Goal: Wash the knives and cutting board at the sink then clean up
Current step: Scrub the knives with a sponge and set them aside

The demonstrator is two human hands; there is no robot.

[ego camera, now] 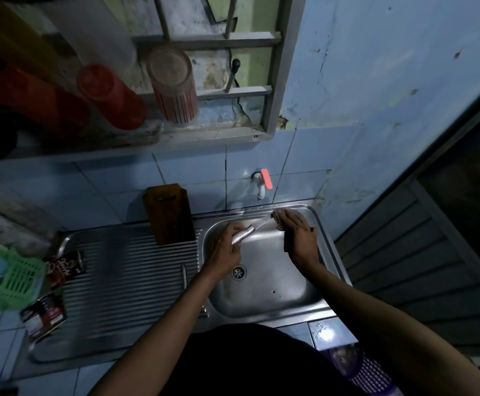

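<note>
Overhead, left hand fingers around steel-handled knife, right hand fingers clasping its blade over the sink.

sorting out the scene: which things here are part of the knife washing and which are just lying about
In use: knife, left hand, right hand, sink, tap.

Lying about: wooden block, green basket, two packets, red cups, utensil on the drainboard.

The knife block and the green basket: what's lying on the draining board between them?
In the head view, between the knife block and the green basket lies ribbed draining board, with a dark printed packet near the basket.
</note>
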